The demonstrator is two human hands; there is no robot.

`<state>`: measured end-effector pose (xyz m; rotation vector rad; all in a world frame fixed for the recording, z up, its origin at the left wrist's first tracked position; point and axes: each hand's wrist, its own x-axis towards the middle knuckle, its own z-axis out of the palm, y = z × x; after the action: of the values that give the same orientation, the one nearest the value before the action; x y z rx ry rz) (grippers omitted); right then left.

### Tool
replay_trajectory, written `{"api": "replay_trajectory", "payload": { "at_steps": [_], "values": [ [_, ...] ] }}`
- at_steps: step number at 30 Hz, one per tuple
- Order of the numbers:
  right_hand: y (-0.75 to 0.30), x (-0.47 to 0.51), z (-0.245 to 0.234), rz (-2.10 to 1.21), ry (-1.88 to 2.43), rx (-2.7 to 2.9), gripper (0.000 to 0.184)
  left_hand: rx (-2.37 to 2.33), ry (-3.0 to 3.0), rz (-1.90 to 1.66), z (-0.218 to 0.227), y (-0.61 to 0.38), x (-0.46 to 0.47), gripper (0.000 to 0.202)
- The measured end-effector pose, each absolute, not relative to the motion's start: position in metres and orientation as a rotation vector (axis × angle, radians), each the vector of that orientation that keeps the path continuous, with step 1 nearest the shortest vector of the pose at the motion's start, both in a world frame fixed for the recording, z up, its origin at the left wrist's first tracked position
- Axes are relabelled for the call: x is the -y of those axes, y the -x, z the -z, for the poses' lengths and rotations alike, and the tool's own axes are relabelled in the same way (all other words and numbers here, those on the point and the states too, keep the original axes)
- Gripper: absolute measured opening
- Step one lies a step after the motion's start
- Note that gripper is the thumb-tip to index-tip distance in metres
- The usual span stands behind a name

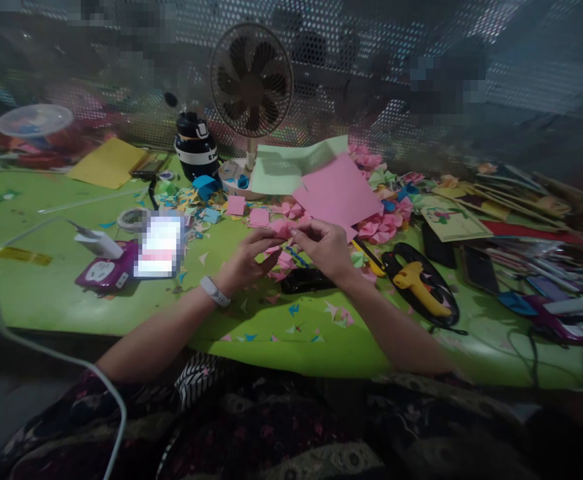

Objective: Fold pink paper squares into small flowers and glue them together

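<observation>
Both hands meet over the middle of the green table point(46, 293). My left hand point(245, 261), with a white band on its wrist, and my right hand point(325, 245) pinch a small pink paper piece point(282, 228) between their fingertips. A large pink sheet point(338, 192) lies just behind my right hand, partly over a pale green sheet point(284, 170). Small pink squares point(258, 217) and folded pink paper flowers point(381, 228) lie close around. A black object point(304, 281) rests on the table under my wrists.
A small desk fan point(251, 80) and a black bottle point(196, 150) stand at the back. A yellow glue gun point(421, 283) lies right of my hands. A purple power strip point(106, 270) with a white cable sits left. Paper scraps, a tape roll point(132, 219), cards and phones clutter the table.
</observation>
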<state>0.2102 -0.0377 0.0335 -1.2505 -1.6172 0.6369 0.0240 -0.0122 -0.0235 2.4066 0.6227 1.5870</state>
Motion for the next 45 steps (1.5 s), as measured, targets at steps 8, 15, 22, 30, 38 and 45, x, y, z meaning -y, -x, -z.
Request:
{"api": "replay_trajectory", "payload": {
  "at_steps": [8, 15, 22, 30, 38, 45],
  "values": [
    [-0.2094, 0.0395, -0.0356, -0.618, 1.242, 1.622, 0.019, -0.612, -2.410, -1.579, 0.0197, -0.0232, 0.0138, 0.019],
    [-0.2093, 0.0412, -0.0378, -0.546, 1.254, 1.651, 0.014, -0.550, -2.404, -1.628, 0.0177, -0.0239, 0.0139, 0.020],
    [-0.2078, 0.0439, -0.0414, -0.403, 1.318, 1.684, 0.022, -0.512, -2.437, -1.622, 0.0180, -0.0246, 0.0145, 0.020],
    [-0.2087, 0.0437, -0.0419, -0.392, 1.357, 1.756, 0.022, -0.506, -2.490, -1.611, 0.0189, -0.0236, 0.0141, 0.020],
    [-0.2109, 0.0426, -0.0409, -0.401, 1.386, 1.790, 0.021, -0.534, -2.501, -1.563, 0.0199, -0.0224, 0.0133, 0.019],
    [-0.2160, 0.0388, -0.0360, -0.373, 1.370, 1.819, 0.021, -0.545, -2.462, -1.524, 0.0217, -0.0216, 0.0127, 0.019]
  ]
}}
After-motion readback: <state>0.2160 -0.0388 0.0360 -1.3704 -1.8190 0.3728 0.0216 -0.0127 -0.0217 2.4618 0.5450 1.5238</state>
